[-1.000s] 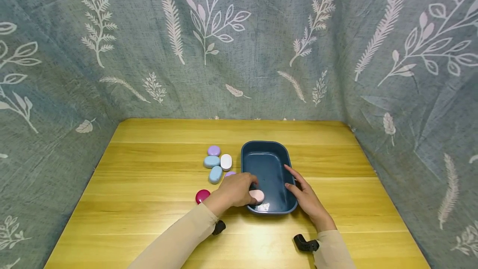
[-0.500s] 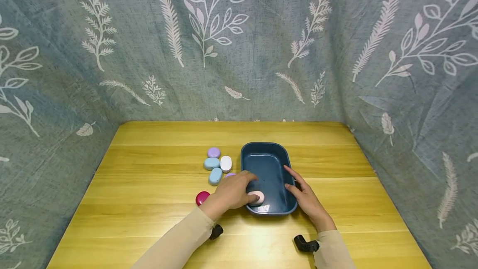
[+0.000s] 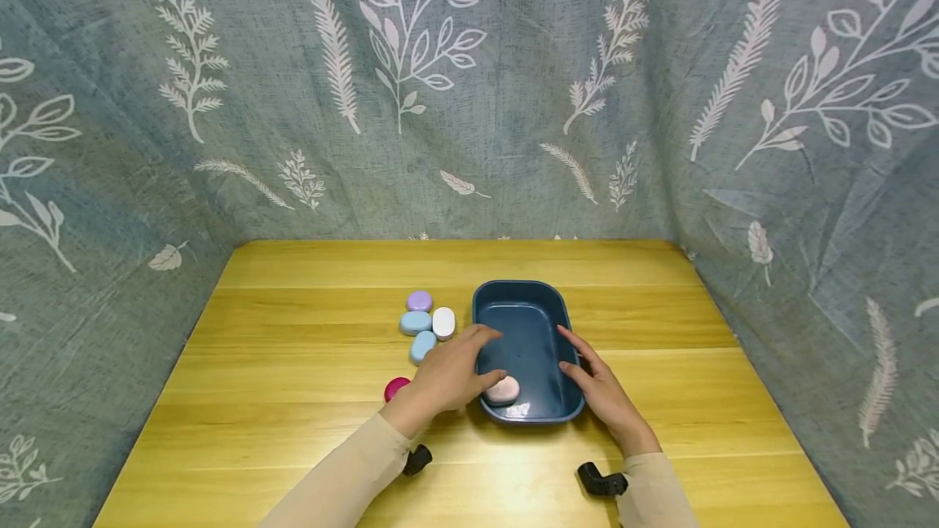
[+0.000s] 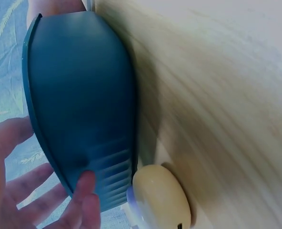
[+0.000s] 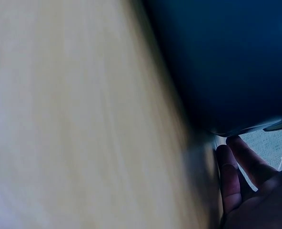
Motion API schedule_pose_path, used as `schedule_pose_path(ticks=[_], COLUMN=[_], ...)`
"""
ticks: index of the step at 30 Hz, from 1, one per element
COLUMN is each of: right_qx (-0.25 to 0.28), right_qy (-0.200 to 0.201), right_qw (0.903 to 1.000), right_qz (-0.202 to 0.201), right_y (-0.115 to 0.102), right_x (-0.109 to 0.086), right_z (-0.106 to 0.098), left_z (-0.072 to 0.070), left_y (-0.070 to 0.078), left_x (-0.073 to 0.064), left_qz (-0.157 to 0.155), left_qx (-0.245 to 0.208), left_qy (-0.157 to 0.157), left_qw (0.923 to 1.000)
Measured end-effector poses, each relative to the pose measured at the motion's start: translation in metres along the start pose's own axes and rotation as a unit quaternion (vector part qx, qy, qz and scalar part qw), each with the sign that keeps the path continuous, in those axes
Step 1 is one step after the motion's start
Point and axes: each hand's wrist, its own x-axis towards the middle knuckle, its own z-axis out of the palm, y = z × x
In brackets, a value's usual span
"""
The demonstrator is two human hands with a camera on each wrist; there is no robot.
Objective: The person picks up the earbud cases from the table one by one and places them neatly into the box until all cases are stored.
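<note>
A pale pink oval bar that looks like soap (image 3: 502, 391) lies in the near left corner of a dark blue plastic bin (image 3: 524, 414). My left hand (image 3: 451, 369) reaches over the bin's left rim with fingers spread. Its thumb overlaps the pink bar's far edge in the head view; nothing is gripped. In the left wrist view its fingers lie along the bin's rim and outer wall. My right hand (image 3: 603, 389) rests at the bin's right side, thumb and index finger over the rim, the other fingers loosely straight against the outside.
Left of the bin lie a lilac bar (image 3: 420, 301), two light blue bars (image 3: 416, 323) and a white bar (image 3: 443, 323). Nearer, a crimson round bar (image 3: 396, 388) is partly hidden by my left wrist. A patterned cloth (image 3: 455, 104) surrounds the wooden table (image 3: 293, 398).
My left hand has let go of the pink bar, which stays in the bin's corner. The hand has drawn back slightly left and its fingers have spread. My right hand has stayed in place.
</note>
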Motion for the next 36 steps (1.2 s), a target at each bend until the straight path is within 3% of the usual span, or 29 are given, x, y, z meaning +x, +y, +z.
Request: schedule_pose_path(ticks=[8, 14, 25, 36], right_qx=[0.002, 0.003, -0.004, -0.004], right_qy=[0.0, 0.0, -0.001, -0.005], right_qw=[1.0, 1.0, 1.0, 0.9999], right_qz=[-0.004, -0.004, 0.001, -0.01], right_y=[0.001, 0.002, 0.002, 0.004], right_x=[0.0, 0.0, 0.001, 0.002], right_z=[0.0, 0.0, -0.001, -0.002], left_z=[-0.008, -0.012, -0.018, -0.019], left_y=[-0.005, -0.008, -0.023, -0.036], left_x=[-0.003, -0.006, -0.012, -0.018], left_qz=[0.009, 0.001, -0.018, -0.045], left_qx=[-0.014, -0.025, -0.035, -0.032], left_qy=[0.03, 0.035, 0.081, 0.06], left_qw=[0.9994, 0.9991, 0.9959, 0.9967])
